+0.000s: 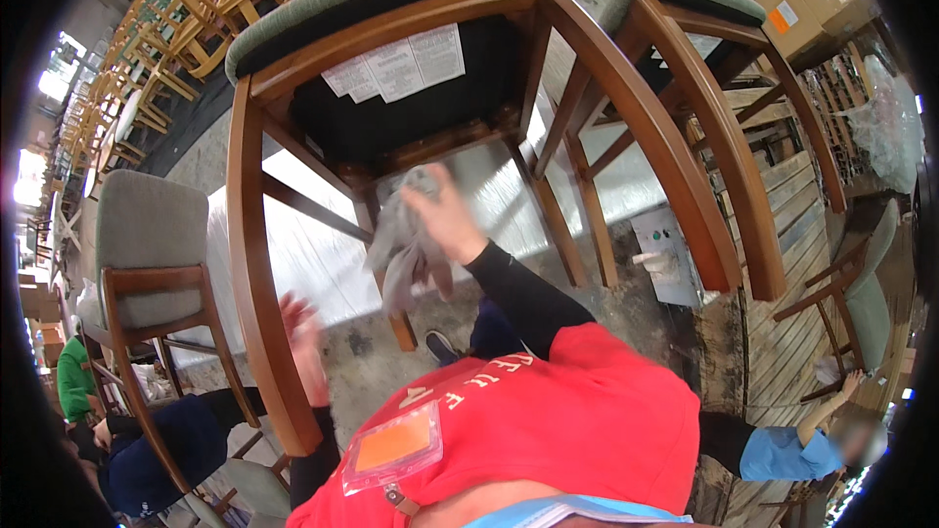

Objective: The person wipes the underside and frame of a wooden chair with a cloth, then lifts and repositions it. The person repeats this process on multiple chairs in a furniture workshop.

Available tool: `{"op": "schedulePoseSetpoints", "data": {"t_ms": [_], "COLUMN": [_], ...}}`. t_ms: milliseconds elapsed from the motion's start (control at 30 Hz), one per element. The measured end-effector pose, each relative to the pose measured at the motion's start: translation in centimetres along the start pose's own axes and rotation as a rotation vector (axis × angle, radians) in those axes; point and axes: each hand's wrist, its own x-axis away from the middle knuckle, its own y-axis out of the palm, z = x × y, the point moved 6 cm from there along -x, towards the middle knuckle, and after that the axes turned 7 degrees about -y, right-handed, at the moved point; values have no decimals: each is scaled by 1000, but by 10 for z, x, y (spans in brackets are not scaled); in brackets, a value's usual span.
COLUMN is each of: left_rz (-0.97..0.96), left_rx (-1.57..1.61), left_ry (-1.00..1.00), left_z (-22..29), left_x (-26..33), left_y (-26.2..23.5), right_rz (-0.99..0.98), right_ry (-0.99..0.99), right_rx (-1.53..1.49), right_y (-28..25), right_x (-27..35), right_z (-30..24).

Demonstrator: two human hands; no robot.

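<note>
A wooden chair point(403, 18) with a grey-green padded seat lies tipped in front of me, its dark underside and brown legs turned my way. White paper labels point(396, 68) are fixed to that underside. My right hand point(448, 218) is closed on a crumpled grey cloth point(396, 244), just below the frame's lower rail. Beside the left front leg point(256, 264) is my left hand point(305, 337), smeared by motion. Its fingers are too blurred to read, and whether it touches the leg is unclear.
Another similar chair point(719, 127) stands close on the right. Shiny plastic film point(328, 279) covers the surface beneath. A grey control box point(668, 259) is low on the right. An upholstered chair point(152, 220) stands left; people point(787, 450) work at both sides. Cardboard boxes point(817, 0) are stacked far right.
</note>
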Motion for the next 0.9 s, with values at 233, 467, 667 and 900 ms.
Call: {"op": "schedulePoseSetpoints", "data": {"t_ms": [233, 467, 667, 900], "left_rz": [-339, -459, -642, -24], "left_rx": [-134, -294, -434, -25], "left_ry": [51, 347, 483, 61], "left_z": [-24, 40, 69, 26], "left_x": [6, 13, 28, -34], "left_y": [111, 144, 140, -78], "right_rz": [-340, -271, 314, 697], "right_ry": [-30, 784, -267, -843], "right_rx": [100, -1054, -122, 783], "right_y": [11, -11, -66, -74], "right_x": [28, 125, 10, -130], "right_z": [-39, 44, -13, -156]}}
